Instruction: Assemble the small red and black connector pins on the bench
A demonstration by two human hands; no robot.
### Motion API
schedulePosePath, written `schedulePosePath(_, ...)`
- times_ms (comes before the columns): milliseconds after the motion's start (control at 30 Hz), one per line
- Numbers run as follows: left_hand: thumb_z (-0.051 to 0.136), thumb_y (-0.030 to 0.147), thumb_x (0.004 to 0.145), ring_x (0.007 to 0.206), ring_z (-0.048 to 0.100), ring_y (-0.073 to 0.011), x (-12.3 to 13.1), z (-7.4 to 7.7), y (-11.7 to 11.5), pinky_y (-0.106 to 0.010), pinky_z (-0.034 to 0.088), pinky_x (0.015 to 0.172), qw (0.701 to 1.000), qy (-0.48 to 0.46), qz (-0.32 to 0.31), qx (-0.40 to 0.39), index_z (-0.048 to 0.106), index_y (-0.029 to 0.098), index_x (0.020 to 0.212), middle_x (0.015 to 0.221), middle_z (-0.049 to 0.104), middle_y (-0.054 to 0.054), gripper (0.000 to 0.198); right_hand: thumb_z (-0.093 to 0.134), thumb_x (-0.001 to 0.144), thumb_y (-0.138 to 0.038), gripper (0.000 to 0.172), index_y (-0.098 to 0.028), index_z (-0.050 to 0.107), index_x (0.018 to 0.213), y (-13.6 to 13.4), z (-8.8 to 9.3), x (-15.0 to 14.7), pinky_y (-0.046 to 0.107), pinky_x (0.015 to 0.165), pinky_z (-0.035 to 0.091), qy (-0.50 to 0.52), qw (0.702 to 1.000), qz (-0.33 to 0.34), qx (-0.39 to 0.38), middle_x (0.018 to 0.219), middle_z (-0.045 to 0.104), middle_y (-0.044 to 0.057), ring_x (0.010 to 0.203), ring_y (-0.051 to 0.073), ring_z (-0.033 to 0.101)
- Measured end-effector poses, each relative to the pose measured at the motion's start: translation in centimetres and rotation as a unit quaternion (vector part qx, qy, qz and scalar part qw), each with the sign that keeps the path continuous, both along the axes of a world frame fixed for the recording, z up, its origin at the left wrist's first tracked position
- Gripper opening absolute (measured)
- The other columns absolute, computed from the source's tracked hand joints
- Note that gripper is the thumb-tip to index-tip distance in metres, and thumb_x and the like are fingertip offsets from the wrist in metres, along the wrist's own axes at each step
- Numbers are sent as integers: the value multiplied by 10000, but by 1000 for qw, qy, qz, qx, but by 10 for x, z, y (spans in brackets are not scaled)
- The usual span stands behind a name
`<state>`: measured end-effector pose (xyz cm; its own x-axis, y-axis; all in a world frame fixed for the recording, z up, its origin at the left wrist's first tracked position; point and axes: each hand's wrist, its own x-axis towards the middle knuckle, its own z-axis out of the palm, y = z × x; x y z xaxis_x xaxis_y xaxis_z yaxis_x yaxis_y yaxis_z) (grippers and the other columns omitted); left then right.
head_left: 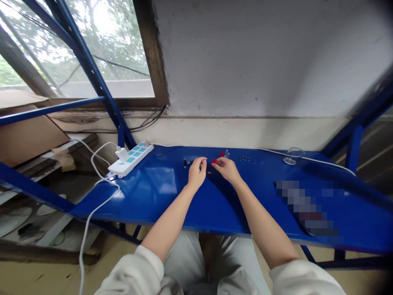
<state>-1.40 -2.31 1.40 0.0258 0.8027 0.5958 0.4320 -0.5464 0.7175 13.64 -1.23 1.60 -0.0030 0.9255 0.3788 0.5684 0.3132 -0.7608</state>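
Note:
Both hands are over the middle of the blue table (159, 205), a short gap apart. My left hand (197, 171) is closed, thumb and fingers curled together; a dark bit shows between them, too small to name. My right hand (227, 169) pinches a small red cap-like piece (214, 161) at its fingertips. Just beyond the right hand stand clear small tubes (226, 153), with another red piece (222, 153) beside them. A small black cylinder (185, 163) is left of my left hand. Several tiny clear pieces (245, 158) lie to the right.
A white power strip (132, 159) with a plug and cables occupies the table's left end. Toward the right are a clear glass (290, 160) and a blurred-out flat object (307, 209). Blue metal posts (101, 82) flank the table, and a wall (245, 61) rises behind it.

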Motion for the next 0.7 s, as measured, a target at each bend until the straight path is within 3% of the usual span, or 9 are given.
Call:
schedulePosePath(133, 365, 309, 858, 716, 536, -139, 1, 1, -5, -261, 414, 699, 996, 83, -15, 20, 586, 180, 856, 796, 593, -48, 256, 571, 682, -317, 136, -184, 596, 693, 9, -1, 22, 229, 555, 366, -111, 986, -113, -53, 695, 634, 34, 648, 147, 572)
schedulePosePath(300, 360, 313, 856, 715, 547, -155, 1, 2, -11, -263, 411, 666, 979, 197, -49, 31, 592, 190, 733, 712, 589, -46, 290, 574, 682, -326, 142, -197, 616, 722, 22, 3, 36, 239, 535, 351, -168, 962, -178, -119, 746, 655, 48, 711, 183, 602)
schedulePosePath(433, 354, 318, 855, 696, 545, -159, 2, 1, -11, -262, 410, 637, 970, 233, -64, 31, 588, 197, 706, 683, 585, -43, 303, 578, 684, -335, 151, -194, 621, 713, 33, 3, 34, 243, 536, 359, -181, 960, -174, -127, 739, 656, 56, 724, 191, 608)
schedulePosePath(700, 353, 327, 853, 675, 529, -161, 2, 2, -12, -267, 395, 613, 970, 225, -89, 14, 564, 195, 660, 652, 566, -41, 315, 558, 706, -330, 141, -205, 614, 739, 35, -13, 27, 234, 519, 354, -176, 965, -162, -110, 755, 657, 43, 704, 172, 602)
